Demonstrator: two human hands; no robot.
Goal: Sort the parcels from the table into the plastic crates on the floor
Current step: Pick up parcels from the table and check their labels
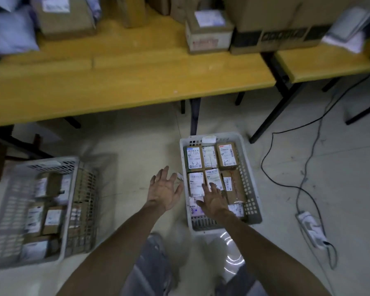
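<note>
Left hand (165, 189) and right hand (214, 201) are spread and empty at the white crate (252, 182), nearly full of labelled parcels (194, 158). The second crate (51, 165) left of it is part-filled. Many boxes (209, 30) wait on the surface (137, 82) beyond it, so sorting looks roughly midway.

The left crate (70, 210) and the right crate (251, 193) are sitting apart on the floor (137, 146), in front of the tabletop (126, 82), each holding parcels (226, 155). More boxes (208, 32) are crowding the tabletop's far side. A power strip (311, 228) is lying right of the right crate.
</note>
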